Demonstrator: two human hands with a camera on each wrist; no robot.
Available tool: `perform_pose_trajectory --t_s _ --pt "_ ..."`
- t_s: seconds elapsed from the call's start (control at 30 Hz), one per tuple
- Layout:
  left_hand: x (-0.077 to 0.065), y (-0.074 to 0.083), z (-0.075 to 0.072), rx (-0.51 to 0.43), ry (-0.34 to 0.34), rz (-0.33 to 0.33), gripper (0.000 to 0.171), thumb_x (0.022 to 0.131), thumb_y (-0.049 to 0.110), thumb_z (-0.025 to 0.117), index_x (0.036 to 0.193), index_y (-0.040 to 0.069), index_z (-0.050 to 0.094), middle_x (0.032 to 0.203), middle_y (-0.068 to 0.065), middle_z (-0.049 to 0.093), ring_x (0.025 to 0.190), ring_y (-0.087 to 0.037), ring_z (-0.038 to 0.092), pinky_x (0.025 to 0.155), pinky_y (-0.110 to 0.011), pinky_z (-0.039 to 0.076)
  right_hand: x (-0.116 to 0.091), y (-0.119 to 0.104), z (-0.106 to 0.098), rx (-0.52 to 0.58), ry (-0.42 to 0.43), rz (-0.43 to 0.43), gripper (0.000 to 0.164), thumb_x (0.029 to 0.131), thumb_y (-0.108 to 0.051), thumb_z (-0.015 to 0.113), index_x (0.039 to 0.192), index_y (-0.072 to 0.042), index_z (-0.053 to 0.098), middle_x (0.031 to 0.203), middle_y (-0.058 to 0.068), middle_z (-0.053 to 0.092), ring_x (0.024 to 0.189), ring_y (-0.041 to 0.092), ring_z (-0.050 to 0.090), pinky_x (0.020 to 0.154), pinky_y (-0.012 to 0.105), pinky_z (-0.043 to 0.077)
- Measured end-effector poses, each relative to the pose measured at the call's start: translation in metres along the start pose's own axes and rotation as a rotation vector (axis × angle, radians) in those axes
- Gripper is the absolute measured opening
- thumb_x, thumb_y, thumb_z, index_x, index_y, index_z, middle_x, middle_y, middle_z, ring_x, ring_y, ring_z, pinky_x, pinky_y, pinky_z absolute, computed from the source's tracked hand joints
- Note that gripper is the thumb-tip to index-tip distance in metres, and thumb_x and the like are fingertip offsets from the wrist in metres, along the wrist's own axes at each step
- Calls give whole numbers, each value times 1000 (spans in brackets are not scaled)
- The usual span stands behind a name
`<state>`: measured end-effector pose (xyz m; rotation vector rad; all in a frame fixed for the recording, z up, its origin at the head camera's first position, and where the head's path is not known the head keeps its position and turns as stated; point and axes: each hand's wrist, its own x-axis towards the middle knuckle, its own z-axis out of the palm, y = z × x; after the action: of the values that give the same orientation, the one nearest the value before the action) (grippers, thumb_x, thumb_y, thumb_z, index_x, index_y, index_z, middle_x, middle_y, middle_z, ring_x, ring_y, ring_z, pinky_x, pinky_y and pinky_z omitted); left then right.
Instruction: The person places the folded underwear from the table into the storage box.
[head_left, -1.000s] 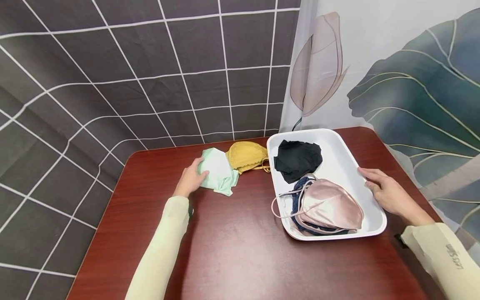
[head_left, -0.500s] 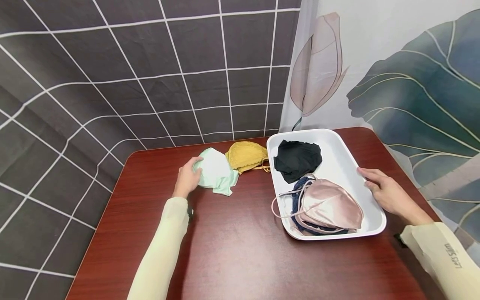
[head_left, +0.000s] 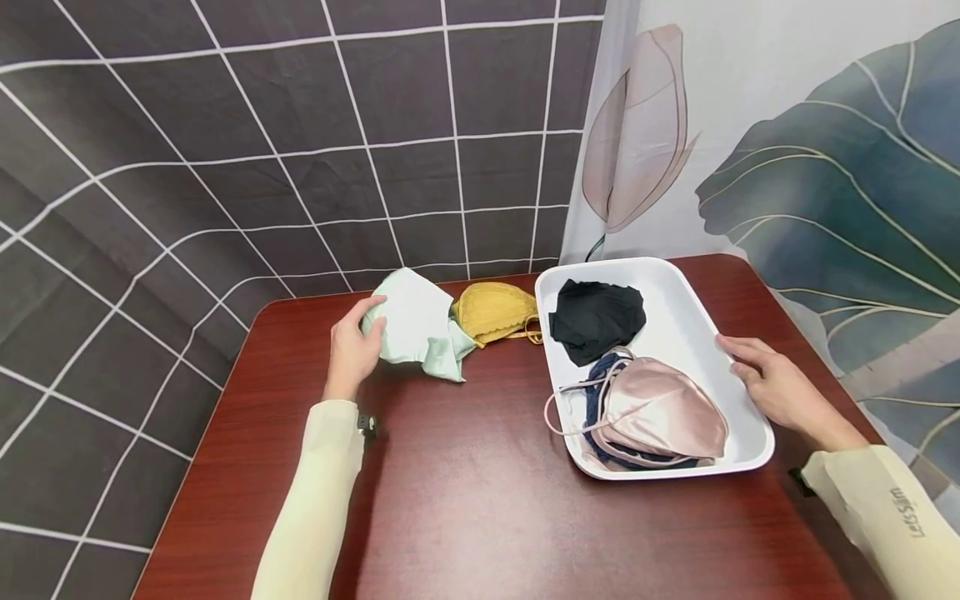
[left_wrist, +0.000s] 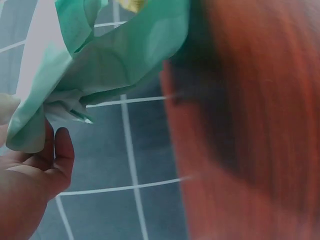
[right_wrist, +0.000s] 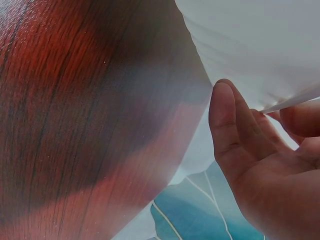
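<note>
My left hand [head_left: 352,348] pinches the left edge of a mint-green pair of underwear [head_left: 414,321], pale on the side facing up. Its right end hangs down beside a mustard-yellow bra [head_left: 491,312] on the table. In the left wrist view the green cloth [left_wrist: 125,57] spreads above the fingers, partly lifted. On the other side, my right hand [head_left: 783,390] grips the right rim of a white plastic tray [head_left: 701,312]. The right wrist view has the fingers [right_wrist: 225,107] curled at the underside of that rim.
Inside the tray lie a folded black garment [head_left: 596,319], a pink satin bra [head_left: 663,408] and navy lace cloth [head_left: 592,400] under it. One pink strap [head_left: 551,417] loops over the tray's left rim. A dark tiled-pattern curtain [head_left: 300,142] borders the reddish-brown table [head_left: 480,517].
My left hand has drawn the green underwear left and slightly up, and the cloth has opened out more. The right hand and the tray have stayed in place.
</note>
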<state>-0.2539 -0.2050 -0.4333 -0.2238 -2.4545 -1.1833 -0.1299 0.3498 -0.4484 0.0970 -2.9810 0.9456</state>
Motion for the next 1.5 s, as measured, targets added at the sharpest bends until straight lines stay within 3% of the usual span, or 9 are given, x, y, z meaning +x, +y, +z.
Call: perform_pose_trajectory --t_s 0.3,0.67,0.87,1.1,1.33,1.43,1.5 --pt "4 29 -9 -109 151 158 32 86 1 63 116 11 67 114 -9 65 100 -19 59 87 -28 42 0 1 -1 5 4 1 46 95 1 47 140 4 38 134 31 38 114 54 39 85 66 36" --pt "10 67 -9 -303 238 278 32 85 -5 62 116 4 67 112 -9 66 105 -19 58 91 -29 42 0 1 -1 17 18 -10 45 95 2 47 139 5 39 134 32 38 116 54 38 86 66 36" --pt "11 96 5 -424 264 304 32 83 -10 62 113 -1 66 111 -11 65 106 -20 58 94 -33 41 1 2 0 17 12 -7 46 94 3 48 139 5 39 134 31 38 116 54 38 86 65 36" --pt "5 142 22 -433 270 318 25 81 -17 59 105 -12 63 104 -21 65 98 -24 60 88 -31 44 0 3 0 17 15 -11 47 94 3 49 140 4 39 132 30 39 115 52 40 86 64 36" --pt "18 128 67 -402 251 349 24 83 -7 65 106 0 67 103 -10 67 87 -18 57 71 -27 43 0 3 0 28 27 -22 46 93 4 48 138 6 40 133 30 40 116 51 40 86 64 36" --pt "19 134 79 -415 245 365 23 84 -1 67 106 5 68 102 -5 67 82 -16 56 62 -27 41 0 3 0 30 31 -24 46 93 5 48 138 6 41 133 30 40 117 51 39 86 64 36" --pt "19 141 88 -432 242 387 23 84 0 67 106 5 68 102 -5 67 85 -16 58 65 -27 44 -1 3 0 32 28 -19 46 93 4 49 138 5 41 133 30 40 116 51 39 87 64 36"
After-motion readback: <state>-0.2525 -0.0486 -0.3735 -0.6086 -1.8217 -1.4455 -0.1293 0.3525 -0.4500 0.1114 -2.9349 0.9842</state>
